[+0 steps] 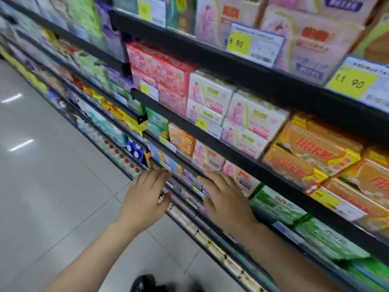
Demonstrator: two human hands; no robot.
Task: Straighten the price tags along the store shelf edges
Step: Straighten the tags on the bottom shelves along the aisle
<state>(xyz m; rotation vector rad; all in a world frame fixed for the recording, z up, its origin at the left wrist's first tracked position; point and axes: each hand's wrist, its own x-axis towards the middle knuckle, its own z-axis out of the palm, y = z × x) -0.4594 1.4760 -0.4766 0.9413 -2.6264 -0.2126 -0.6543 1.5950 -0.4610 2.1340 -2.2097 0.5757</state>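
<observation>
Black shelf edges (263,169) run diagonally from upper left to lower right, carrying yellow-and-white price tags. One tag reads 8.90 (252,44), another 11.90 (357,81), a small one (207,125) sits mid-shelf, and a tilted one (328,200) hangs at the right. My left hand (147,192) reaches to a lower shelf edge with fingers straight, fingertips at small tags (176,186) there. My right hand (223,194) lies flat beside it, fingers extended over the same low shelf edge. The tags under my hands are blurred.
Shelves hold pink, red, orange and green boxed goods (315,148). A grey tiled aisle floor (52,165) opens to the left. A dark shoe (145,283) shows at the bottom.
</observation>
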